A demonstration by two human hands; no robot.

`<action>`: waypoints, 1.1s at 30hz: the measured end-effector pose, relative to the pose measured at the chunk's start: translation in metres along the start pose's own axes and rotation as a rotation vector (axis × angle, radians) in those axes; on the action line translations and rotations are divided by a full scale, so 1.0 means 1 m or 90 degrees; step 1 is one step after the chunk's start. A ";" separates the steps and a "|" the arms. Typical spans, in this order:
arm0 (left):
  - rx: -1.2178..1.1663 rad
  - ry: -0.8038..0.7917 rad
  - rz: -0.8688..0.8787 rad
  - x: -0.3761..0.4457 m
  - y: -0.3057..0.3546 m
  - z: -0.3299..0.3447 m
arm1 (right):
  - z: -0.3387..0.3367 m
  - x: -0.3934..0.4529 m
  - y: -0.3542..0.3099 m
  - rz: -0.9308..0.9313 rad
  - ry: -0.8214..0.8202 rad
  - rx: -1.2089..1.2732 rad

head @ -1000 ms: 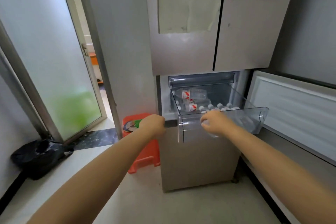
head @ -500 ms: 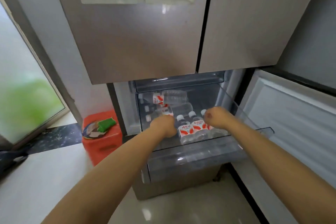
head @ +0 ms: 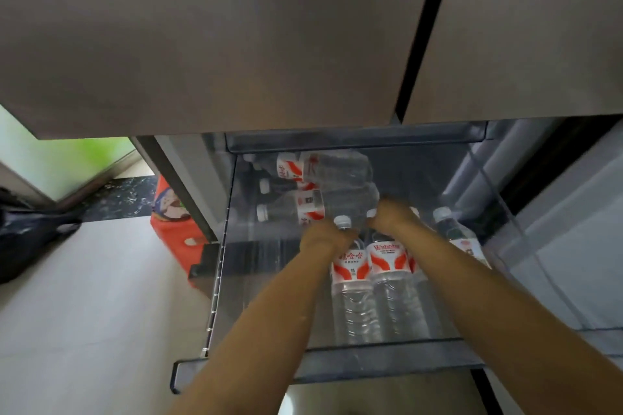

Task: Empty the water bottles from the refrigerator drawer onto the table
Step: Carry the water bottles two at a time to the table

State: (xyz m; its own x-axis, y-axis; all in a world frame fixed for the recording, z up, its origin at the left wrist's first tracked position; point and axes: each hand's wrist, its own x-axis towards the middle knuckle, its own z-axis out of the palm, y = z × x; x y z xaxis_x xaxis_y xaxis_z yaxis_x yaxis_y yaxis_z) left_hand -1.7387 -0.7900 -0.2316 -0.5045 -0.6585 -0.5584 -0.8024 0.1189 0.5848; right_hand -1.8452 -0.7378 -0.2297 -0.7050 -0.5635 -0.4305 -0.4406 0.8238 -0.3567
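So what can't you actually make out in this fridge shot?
Head view only:
- Grips: the left hand and right hand hide the necks of the standing bottles, so firm hold is unclear.
- Bottle count: the stacked bottles overlap at the back of the drawer, and forearms cover others.
- The table: outside the frame.
- The red stool: cut off by the fridge side.

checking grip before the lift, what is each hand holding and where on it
Left hand is closed around the neck of an upright bottle; right hand around the next bottle, at its neck.
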 end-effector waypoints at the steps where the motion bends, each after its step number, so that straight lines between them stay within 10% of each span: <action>1: -0.038 -0.010 -0.015 0.004 0.002 0.001 | 0.002 0.004 0.001 0.011 0.000 0.012; 11: -0.238 0.054 -0.027 -0.023 0.003 -0.038 | -0.046 -0.046 -0.010 -0.012 0.000 0.040; 21: 0.075 0.109 0.202 -0.125 0.006 -0.072 | -0.071 -0.158 -0.015 -0.132 0.006 -0.046; 33: 0.041 0.466 0.301 -0.258 -0.004 -0.130 | -0.117 -0.267 -0.054 -0.355 0.177 0.016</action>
State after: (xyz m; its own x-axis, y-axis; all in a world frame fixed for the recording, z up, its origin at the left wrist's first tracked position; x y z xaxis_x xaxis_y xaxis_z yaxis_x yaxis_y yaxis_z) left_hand -1.5639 -0.7175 -0.0135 -0.4747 -0.8392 0.2653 -0.5885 0.5268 0.6133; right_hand -1.6985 -0.6247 0.0013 -0.4919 -0.8688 0.0572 -0.7734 0.4058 -0.4870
